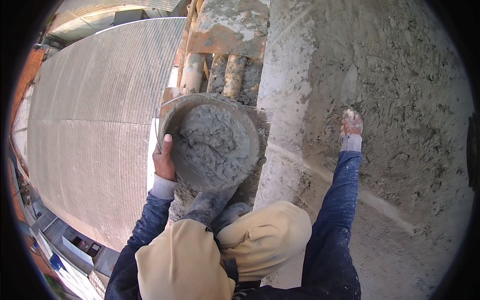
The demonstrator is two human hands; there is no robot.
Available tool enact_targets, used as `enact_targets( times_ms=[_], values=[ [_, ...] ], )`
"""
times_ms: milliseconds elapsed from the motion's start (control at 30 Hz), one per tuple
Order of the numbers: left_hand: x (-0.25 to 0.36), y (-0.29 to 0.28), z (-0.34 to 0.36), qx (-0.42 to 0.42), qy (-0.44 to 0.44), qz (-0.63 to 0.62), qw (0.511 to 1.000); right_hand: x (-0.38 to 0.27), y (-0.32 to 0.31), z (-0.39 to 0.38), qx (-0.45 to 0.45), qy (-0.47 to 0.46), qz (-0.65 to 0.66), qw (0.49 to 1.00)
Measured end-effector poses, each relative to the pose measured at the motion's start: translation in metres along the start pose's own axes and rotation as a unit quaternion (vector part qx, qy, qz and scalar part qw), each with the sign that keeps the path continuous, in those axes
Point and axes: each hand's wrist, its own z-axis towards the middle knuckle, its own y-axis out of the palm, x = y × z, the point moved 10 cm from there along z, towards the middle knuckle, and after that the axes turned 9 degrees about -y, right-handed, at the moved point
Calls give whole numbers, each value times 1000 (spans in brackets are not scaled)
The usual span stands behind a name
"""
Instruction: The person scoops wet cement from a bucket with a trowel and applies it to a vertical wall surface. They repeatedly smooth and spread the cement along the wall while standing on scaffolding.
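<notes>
Head view. Bucket (186,167): round, wide-mouthed, grey, its inner wall smeared with mortar; a thin wire bail lies against its left side. Mortar (215,137) inside: wet, grey, lumpy, heaped toward the middle, glossier than the dried crust elsewhere. Position: just left of the left edge of the concrete surface (287,75), below the near edge of the mortar-splashed board (227,30), at the near ends of the poles (233,75). What bears its base is hidden.

Trowel (350,86): slim grey blade, tip pointing away from the person, lying over the rough, mortar-coated right part of the concrete surface, well in from its left edge. Contact with the coating: cannot tell.

Left hand (163,162): clasping the bucket's left rim, thumb over the top, fingers mostly hidden outside. Right hand (351,124): curled into a fist about the trowel's handle end, knuckles caked with mortar; handle itself mostly covered.

Counts: buckets, one; trowels, one; hands, two; splashed boards, one; poles visible between board and bucket, three, at least one crusted; beige trouser knees (265,237), two; large corrugated roof (100,125) at left, one.
</notes>
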Motion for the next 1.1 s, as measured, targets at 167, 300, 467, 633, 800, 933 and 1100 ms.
enact_targets(
  times_ms=[167,300,467,633,800,933,1100],
  values=[
    [-3,2,0,3,-23,-26,999,-38,-48,-58,117,-69,-269,954],
    [-6,5,8,-13,-30,-37,999,-115,-61,-105,193,-220,-290,911],
    [-31,13,10,-66,-136,-143,978,-178,-49,-127,-73,-294,-21,953],
    [-40,24,3,-112,-193,-253,941,-199,44,-96,-436,-73,350,826],
    [-29,28,-4,-137,-151,-251,946,-131,-5,21,97,-45,22,994],
    [-31,26,-17,-114,-164,-216,956,-127,-38,-40,138,-222,-93,961],
    [2,21,-21,-71,-82,-165,980,-159,-50,-177,-1,-282,-113,953]
  ],
)
